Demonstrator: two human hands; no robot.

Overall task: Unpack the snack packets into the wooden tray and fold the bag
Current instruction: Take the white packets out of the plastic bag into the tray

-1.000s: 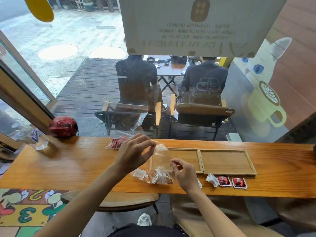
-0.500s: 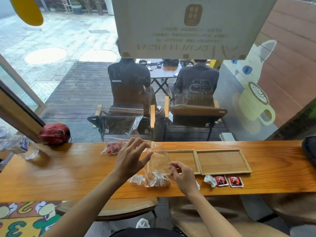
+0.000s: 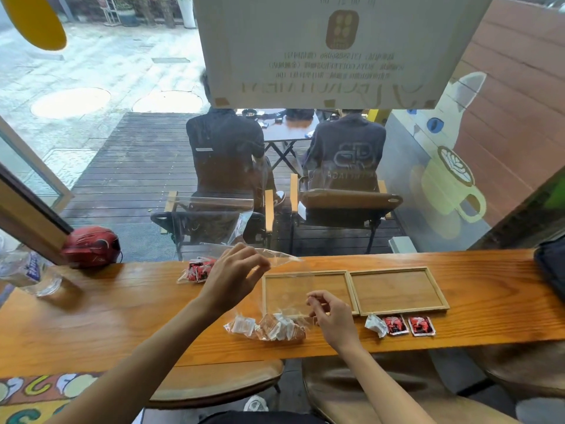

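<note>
both hands (image 3: 235, 276) (image 3: 331, 315) pinch the clear bag (image 3: 287, 295) open over white packets (image 3: 269, 327).

A: What's behind the table (image 3: 91, 316)?
B: Big window (image 3: 137, 133), daylight, wood deck (image 3: 137, 166) outside w/ two chairs (image 3: 345, 206), paved street.
A: Right side?
B: Painted cat-and-mug wall (image 3: 452, 166). Stools (image 3: 214, 384) below.
</note>
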